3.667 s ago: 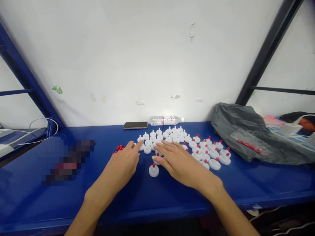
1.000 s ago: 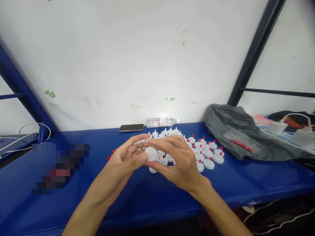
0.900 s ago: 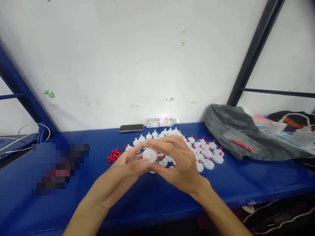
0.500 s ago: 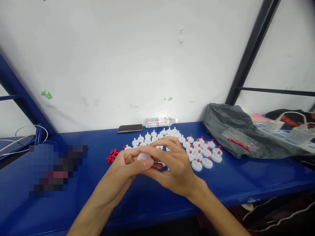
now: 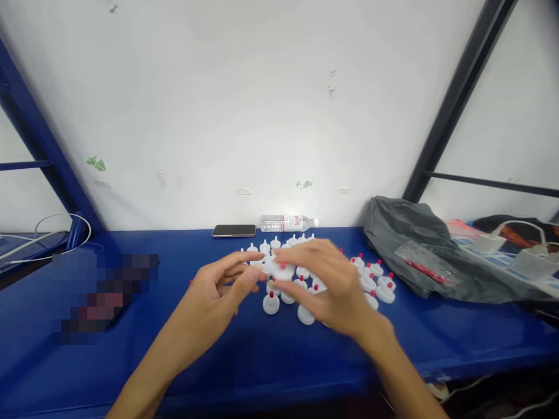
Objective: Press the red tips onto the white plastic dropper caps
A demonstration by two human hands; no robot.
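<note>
My right hand (image 5: 328, 282), slightly blurred, grips a white nozzle cap with a red tip (image 5: 282, 269) between thumb and fingers, above the table. To its left, my left hand (image 5: 223, 284) is open. Its thumb and fingers are apart with nothing between them, close to the held cap. Below and behind the hands stand several white nozzle caps. Those nearer me and to the right, such as one red-tipped cap (image 5: 271, 303), carry red tips. Farther back, other caps have bare white spouts (image 5: 275, 242). My hands hide part of the group.
A phone (image 5: 234, 231) and a clear plastic bottle (image 5: 289, 223) lie along the wall. On the right, a dark grey plastic bag (image 5: 395, 233) holds up a clear packet of red pieces (image 5: 425, 270). White power strips (image 5: 533, 262) lie beyond. The table (image 5: 244, 355) is blue.
My hands have come apart, and the left no longer holds the cap. My right hand now has the cap, its red tip showing. The view has shifted slightly.
</note>
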